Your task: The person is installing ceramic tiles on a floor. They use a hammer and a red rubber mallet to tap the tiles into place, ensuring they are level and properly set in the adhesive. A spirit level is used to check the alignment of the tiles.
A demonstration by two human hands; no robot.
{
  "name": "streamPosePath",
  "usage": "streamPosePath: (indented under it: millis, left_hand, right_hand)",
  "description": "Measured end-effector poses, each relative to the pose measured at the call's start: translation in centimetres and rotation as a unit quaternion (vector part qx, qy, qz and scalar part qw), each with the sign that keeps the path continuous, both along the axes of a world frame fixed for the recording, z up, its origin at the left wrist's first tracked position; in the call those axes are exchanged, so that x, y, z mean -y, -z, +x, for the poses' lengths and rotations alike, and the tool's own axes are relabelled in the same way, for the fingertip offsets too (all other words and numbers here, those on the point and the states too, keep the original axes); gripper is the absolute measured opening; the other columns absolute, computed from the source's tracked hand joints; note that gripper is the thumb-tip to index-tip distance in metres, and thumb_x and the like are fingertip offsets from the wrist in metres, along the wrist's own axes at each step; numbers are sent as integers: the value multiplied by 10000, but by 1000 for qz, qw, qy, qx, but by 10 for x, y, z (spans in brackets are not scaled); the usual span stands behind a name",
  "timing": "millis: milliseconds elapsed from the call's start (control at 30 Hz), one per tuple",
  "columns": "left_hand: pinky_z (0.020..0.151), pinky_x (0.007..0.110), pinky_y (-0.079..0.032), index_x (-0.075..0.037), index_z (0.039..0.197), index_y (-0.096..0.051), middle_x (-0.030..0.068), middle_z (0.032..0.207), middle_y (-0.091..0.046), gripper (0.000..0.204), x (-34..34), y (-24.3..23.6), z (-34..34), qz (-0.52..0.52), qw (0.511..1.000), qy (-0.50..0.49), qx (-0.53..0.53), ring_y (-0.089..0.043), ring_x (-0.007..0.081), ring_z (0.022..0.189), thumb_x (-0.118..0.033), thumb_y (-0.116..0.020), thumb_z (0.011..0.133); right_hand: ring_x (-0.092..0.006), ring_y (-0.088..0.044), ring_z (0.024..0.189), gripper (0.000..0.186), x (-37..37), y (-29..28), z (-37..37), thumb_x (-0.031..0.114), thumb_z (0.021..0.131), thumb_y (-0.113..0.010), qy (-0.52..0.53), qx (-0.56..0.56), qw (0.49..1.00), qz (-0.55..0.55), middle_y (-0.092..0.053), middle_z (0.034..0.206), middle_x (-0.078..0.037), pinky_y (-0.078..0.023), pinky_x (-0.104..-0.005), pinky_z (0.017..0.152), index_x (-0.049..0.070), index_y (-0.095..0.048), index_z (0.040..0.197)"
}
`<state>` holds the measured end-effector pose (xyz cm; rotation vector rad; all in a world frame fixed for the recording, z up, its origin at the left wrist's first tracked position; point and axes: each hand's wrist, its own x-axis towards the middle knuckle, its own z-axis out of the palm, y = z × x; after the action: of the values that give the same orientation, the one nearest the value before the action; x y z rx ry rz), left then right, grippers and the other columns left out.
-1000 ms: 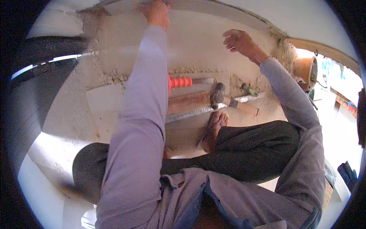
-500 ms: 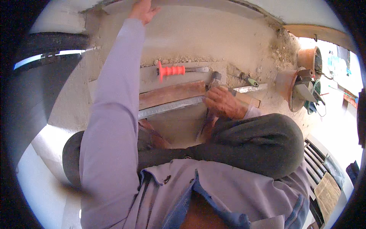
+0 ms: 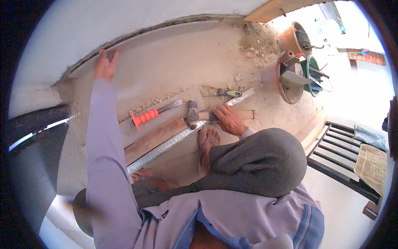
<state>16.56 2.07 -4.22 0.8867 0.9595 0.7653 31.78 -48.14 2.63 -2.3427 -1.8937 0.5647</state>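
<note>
My left hand (image 3: 106,66) reaches forward to the foot of the wall. Its fingers are apart, and the fingertips touch the edge of a long, thin pale strip (image 3: 166,35) lying along the wall. Over by my knee, my right hand (image 3: 230,120) is closed over the wooden handle of a hammer (image 3: 193,111). The hammer's metal head points left, across a long metal straightedge (image 3: 166,145). Beside that lies a reddish-brown wooden board (image 3: 155,139). A chisel with an orange hand guard (image 3: 146,118) rests just beyond the board, and a green-handled trowel (image 3: 230,93) lies beyond the hammer.
Crumbled rubble (image 3: 259,43) lies near the wall's far right end. To the right stand an orange-brown bucket (image 3: 273,81) with tools in it, a green bucket (image 3: 309,68) and another bucket (image 3: 286,39). A black slatted rack (image 3: 336,155) is at the lower right. My bare foot (image 3: 209,137) is beside the straightedge.
The view has turned, so the wall, tools and buckets show at a new slant and further left. My left hand is still at the wall's foot, and my right hand stays on the hammer handle.
</note>
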Motion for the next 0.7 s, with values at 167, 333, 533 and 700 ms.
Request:
streamPosePath:
  millis: [167, 333, 533, 700]
  left_hand:
    - [907, 476, -502, -101, 1418, 37, 101, 1472, -120, 664, 19, -15, 9, -146, 982, -89, 77, -284, 284, 1290, -241, -418, 955]
    - [903, 500, -496, -200, 1397, 170, 77, 1482, -94, 741, 8, -25, 12, -132, 986, -71, 70, -257, 262, 1311, -283, -414, 949]
    - [1058, 426, -269, 154, 1295, -293, 305, 1294, -409, 856, -37, 62, -14, 397, 863, -48, -309, -403, 411, 1212, -552, -489, 851]
    - [1053, 419, -275, 164, 1271, -316, 301, 1290, -406, 799, 19, -7, 12, 435, 696, 119, -559, -402, 398, 1213, -503, -490, 866]
  right_hand:
    - [-364, -495, 942, 425, 37, -19, 31, 50, 682, -683, 155, -27, 984, 86, -532, 978, -186, -408, -426, 829, 17, -519, 1072]
    - [-382, -490, 921, 381, 89, 12, 101, 92, 720, -665, 352, 83, 920, 150, -537, 963, -194, -401, -445, 813, 5, -522, 1062]
    - [-394, -492, 925, 386, 114, 71, 155, 189, 751, -649, 301, 186, 914, 197, -534, 950, -210, -392, -455, 815, -6, -529, 1062]
    - [-406, -469, 1015, 426, 95, 30, 132, 144, 733, -667, 334, 202, 912, 125, -523, 1082, -219, -382, -452, 887, 8, -525, 1111]
